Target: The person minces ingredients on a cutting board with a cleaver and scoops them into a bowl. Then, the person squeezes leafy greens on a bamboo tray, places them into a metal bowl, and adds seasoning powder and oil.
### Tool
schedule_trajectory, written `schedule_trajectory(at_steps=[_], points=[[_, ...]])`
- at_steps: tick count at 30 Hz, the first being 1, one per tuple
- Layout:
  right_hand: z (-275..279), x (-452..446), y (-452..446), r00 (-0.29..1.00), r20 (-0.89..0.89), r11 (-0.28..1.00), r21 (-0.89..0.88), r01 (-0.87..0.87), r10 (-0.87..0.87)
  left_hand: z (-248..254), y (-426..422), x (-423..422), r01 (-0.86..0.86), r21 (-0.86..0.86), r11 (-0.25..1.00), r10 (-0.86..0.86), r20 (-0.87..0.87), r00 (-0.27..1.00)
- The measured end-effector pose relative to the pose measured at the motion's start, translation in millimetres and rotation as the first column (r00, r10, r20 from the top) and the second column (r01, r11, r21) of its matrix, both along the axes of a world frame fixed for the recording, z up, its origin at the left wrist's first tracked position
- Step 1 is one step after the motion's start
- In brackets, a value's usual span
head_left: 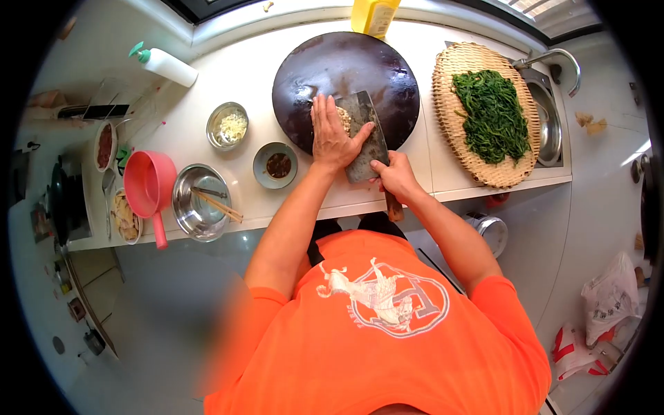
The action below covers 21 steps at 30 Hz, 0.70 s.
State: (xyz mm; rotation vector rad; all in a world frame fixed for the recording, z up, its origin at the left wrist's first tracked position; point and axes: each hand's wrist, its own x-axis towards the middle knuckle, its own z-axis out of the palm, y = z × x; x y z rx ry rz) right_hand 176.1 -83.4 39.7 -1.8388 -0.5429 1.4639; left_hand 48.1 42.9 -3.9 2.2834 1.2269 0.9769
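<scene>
Right fingers [382,169] on the cleaver [366,153]

Cleaver blade [368,155] looks matt metal, handle [393,205] wooden; 12 o'clock board [346,66], glossy; 2 o'clock tray [447,124], rough wickerwork.

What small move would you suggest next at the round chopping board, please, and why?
I'd probably sweep the chopped pieces onto the cleaver with the left grip: they lie between its fingers and the blade, whose broad face shows from above, while the right grip holds the handle.
</scene>
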Motion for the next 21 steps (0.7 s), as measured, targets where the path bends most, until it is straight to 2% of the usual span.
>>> schedule_trajectory(at_steps=[7, 11, 16, 21], points=[[-5.6, -9.5, 15.8, 0.994, -0.029, 0.994, 0.037, -0.102, 0.103, 0.1, 2.3, 0.8, -0.055, -0.010, 0.998, 0.056, 0.023, 0.998], [-10.5, -6.9, 15.9, 0.989, -0.097, 0.991, 0.087, -0.101, 0.109, -1.9, -0.2, 2.1, -0.074, -0.017, 0.997, 0.074, 0.009, 0.997], [-13.7, -4.0, 14.9, 0.985, -0.115, 0.989, 0.089, -0.121, 0.131, -3.8, -1.0, 1.7, -0.078, -0.048, 0.996, 0.078, 0.014, 0.997], [-1.0, -6.2, 15.4, 0.973, -0.130, 0.977, 0.121, -0.174, 0.190, -2.1, -4.5, -3.2, -0.141, -0.010, 0.990, 0.141, 0.042, 0.989]])
